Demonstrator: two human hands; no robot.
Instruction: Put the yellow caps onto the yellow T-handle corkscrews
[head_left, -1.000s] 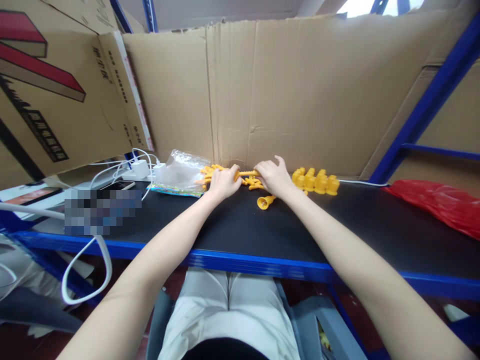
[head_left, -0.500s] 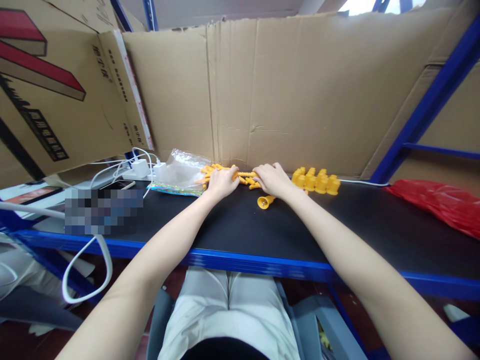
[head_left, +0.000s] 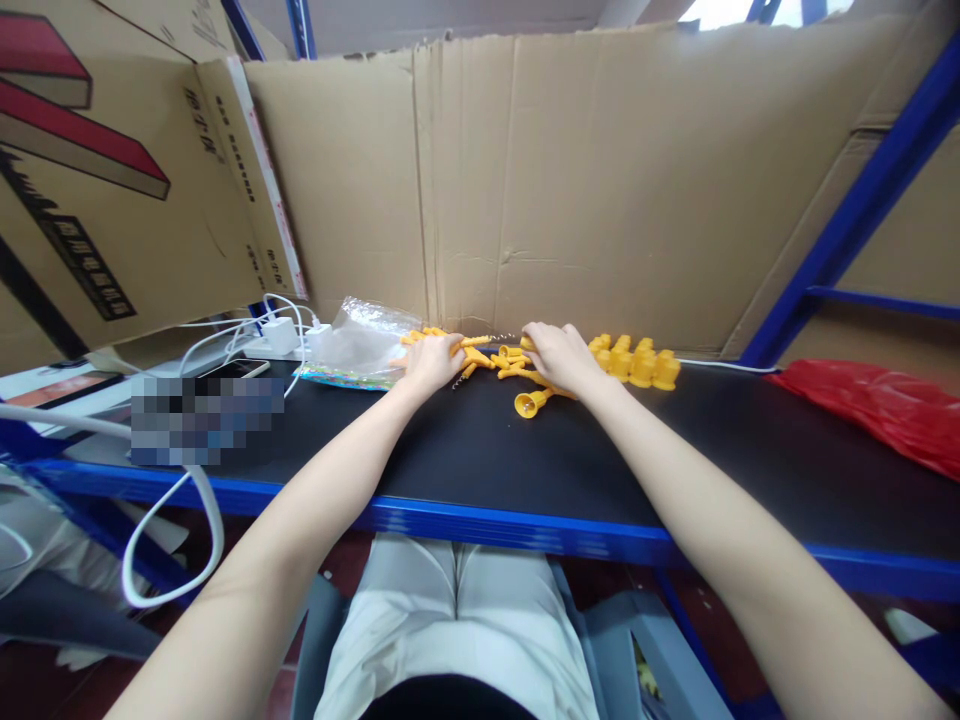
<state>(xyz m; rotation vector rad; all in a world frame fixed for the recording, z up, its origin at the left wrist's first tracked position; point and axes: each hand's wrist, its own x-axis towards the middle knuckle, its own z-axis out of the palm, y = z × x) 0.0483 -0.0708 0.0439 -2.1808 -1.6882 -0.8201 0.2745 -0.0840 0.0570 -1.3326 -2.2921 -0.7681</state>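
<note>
My left hand is closed on a yellow corkscrew rod, whose thin metal spiral points right. My right hand, fingers bent together, grips a yellow piece mostly hidden under its fingertips. A gap separates the two hands. Between and below them lie yellow branching parts, another spiral tip and a small yellow cup. A bell-shaped yellow piece rests on its side, its opening towards me. More yellow rods spill from a clear plastic bag beside my left hand.
Several yellow bell-shaped cups stand in rows right of my right hand. A red plastic bag lies further right. White chargers, cables and a phone occupy the left. Cardboard walls the back of the black tabletop.
My hands have moved apart, the left slightly leftward and the right slightly rightward. A metal spiral and the yellow cup between them now show.
</note>
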